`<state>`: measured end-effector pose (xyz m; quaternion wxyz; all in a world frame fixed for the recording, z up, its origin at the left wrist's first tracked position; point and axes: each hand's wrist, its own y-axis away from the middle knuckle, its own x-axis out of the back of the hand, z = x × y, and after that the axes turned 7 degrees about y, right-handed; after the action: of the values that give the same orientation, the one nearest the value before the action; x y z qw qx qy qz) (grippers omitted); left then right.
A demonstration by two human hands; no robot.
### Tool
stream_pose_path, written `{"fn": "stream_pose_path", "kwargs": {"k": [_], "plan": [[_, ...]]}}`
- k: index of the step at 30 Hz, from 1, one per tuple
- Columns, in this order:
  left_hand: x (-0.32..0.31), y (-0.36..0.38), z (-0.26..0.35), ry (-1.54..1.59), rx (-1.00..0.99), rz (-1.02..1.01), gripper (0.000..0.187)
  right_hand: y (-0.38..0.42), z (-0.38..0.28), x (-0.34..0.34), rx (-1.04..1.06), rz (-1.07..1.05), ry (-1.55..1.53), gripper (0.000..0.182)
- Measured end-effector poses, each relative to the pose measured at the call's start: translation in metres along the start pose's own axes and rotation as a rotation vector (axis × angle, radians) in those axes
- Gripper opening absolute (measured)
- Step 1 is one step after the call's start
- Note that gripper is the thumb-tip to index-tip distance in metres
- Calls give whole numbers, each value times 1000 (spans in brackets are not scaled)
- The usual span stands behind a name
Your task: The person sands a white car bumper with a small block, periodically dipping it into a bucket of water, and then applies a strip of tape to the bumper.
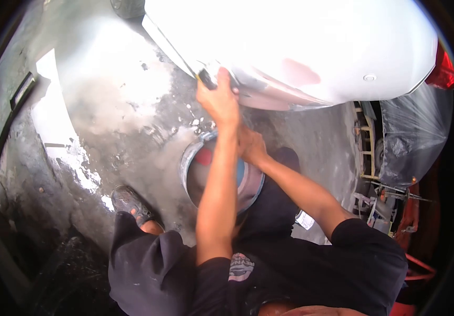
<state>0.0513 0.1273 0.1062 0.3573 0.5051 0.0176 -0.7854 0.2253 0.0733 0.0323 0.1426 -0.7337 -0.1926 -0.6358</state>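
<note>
My left hand reaches up to the lower edge of a white car panel, closed on a small dark block that touches the panel. Pinkish and grey patches mark the paint nearby. My right hand is curled beside my left forearm, above the rim of a round bucket; the forearm hides part of its fingers, and what it holds cannot be made out. Inside the bucket a red thing shows, with a blue patch to its right.
A wheel is at the top left and a red tail light at the right. Plastic sheeting hangs below it. Black trim lies far left. My shoe stands on the wet, stained floor.
</note>
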Motion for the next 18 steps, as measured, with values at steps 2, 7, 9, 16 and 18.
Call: {"fn": "stream_pose_path", "kwargs": {"k": [2, 7, 9, 16, 18], "plan": [[-11, 15, -1, 77, -27, 93, 30, -2, -5, 2, -10, -43, 8, 37], [5, -50, 3, -91, -183, -9, 25, -2, 5, -7, 39, 30, -16, 39], [16, -39, -18, -221, -253, 18, 27, -3, 5, -9, 44, 27, 8, 39], [15, -53, -18, -166, -282, -60, 33, -3, 4, -13, 21, 51, 0, 34], [19, -53, -16, -216, -274, -47, 32, 5, 0, -15, 8, 47, -7, 33]]}}
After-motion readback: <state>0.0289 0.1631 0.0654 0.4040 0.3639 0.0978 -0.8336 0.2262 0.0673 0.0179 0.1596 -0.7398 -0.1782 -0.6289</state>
